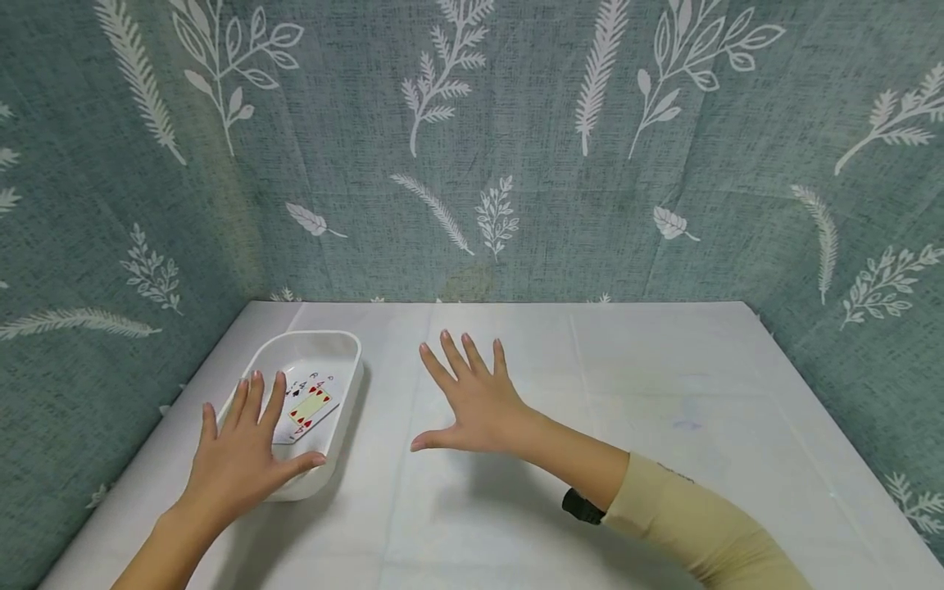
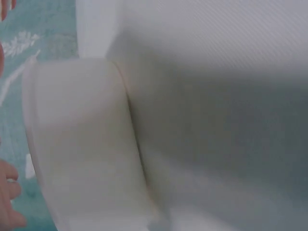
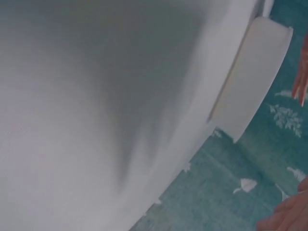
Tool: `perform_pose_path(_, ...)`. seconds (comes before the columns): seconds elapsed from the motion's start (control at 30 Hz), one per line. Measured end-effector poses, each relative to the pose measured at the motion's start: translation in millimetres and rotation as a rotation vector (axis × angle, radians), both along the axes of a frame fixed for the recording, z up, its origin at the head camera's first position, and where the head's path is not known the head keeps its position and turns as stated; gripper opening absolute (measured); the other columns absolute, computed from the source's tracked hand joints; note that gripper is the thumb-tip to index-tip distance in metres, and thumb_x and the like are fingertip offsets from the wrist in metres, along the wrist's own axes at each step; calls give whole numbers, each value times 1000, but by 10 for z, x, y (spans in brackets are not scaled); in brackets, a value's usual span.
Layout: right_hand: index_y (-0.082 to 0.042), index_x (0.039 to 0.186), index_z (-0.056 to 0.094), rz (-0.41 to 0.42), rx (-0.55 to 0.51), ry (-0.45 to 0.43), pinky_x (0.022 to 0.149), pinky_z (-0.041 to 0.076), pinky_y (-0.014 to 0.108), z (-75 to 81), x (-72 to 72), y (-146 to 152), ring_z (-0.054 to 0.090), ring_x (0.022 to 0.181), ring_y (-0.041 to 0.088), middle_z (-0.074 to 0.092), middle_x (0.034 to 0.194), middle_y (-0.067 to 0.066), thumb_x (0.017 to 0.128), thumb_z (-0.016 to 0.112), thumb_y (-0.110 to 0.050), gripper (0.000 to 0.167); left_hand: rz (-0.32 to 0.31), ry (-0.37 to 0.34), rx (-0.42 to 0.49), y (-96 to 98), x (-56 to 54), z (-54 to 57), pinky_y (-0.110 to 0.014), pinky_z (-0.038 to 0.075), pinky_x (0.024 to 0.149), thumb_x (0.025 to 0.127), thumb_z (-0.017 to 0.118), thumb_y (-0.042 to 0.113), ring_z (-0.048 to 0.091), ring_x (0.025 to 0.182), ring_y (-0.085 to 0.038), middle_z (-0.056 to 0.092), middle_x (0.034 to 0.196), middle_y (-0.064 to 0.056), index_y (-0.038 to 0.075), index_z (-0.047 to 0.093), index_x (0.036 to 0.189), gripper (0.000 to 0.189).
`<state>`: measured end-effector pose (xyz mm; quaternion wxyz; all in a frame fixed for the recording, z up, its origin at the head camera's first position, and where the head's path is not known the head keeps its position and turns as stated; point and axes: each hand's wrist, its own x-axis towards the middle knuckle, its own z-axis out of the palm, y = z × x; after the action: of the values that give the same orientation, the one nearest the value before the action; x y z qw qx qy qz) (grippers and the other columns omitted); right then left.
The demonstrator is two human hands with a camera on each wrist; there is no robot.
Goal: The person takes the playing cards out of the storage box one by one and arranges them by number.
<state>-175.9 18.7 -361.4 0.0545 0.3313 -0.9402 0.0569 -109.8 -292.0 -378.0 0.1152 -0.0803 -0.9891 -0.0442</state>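
Playing cards point(image 1: 313, 407) lie face up inside a white oval-ended tray point(image 1: 352, 401) at the left of the table; the top one shows red hearts. My left hand point(image 1: 239, 455), fingers spread, hovers over the tray's near left part, overlapping its rim in the head view, and holds nothing. Over the middle of the table my right hand point(image 1: 479, 401) is also spread, thumb out to the left, with nothing in it. The left wrist view shows the tray's side wall point(image 2: 82, 144) up close. From the right wrist, the tray point(image 3: 255, 77) appears farther off.
A white cloth point(image 1: 664, 393) covers the table. Green fabric with white leaf prints point(image 1: 516, 213) encloses the back and both sides. Beneath the right forearm a black band point(image 1: 583, 506) shows beside the beige sleeve point(image 1: 693, 516).
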Motion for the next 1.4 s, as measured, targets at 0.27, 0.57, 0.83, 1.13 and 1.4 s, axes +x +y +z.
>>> perform_pose_path(0.27, -26, 152, -7, 19, -15, -37, 108, 7, 67, -65, 92, -230, 9, 144, 35, 0, 159, 8, 73, 40, -86, 109, 2, 28, 9, -253, 111, -46, -63, -10, 108, 74, 63, 66, 4, 143, -40, 7, 155, -27, 13, -2, 153, 115)
perform_pose_path(0.57, -26, 153, -4, 64, 14, -28, 108, 9, 67, -145, 229, -511, 12, 144, 35, 1, 159, 9, 72, 39, -87, 110, -9, 24, 18, -613, 129, -185, -61, -10, 110, 74, 66, 62, -10, 144, -31, 8, 153, -30, 15, -4, 153, 114)
perform_pose_path(0.83, -23, 153, 1, 45, -20, -71, 109, 14, 64, -237, 262, -718, 14, 144, 33, 6, 159, 10, 71, 41, -87, 111, -95, 78, 77, -873, 127, -302, -30, -15, 113, 74, 69, 55, -7, 146, -20, 11, 155, -25, 13, -1, 153, 113)
perform_pose_path(1.13, -15, 153, 1, 19, -185, -200, 113, 20, 53, -330, 278, -955, 17, 143, 31, 11, 158, 14, 79, 48, -76, 108, -32, -137, 340, -925, 121, -296, -69, 15, 102, 84, 68, 39, 11, 137, -51, 5, 154, -28, 8, -3, 152, 103)
perform_pose_path(1.4, -15, 153, 0, 23, -418, -381, 109, 32, 48, -420, 243, -1138, 21, 143, 22, 14, 157, 15, 79, 57, -69, 108, 15, -195, 436, -954, 104, -277, -70, 18, 100, 84, 69, 36, 17, 132, -58, 10, 151, -33, 10, -2, 152, 101)
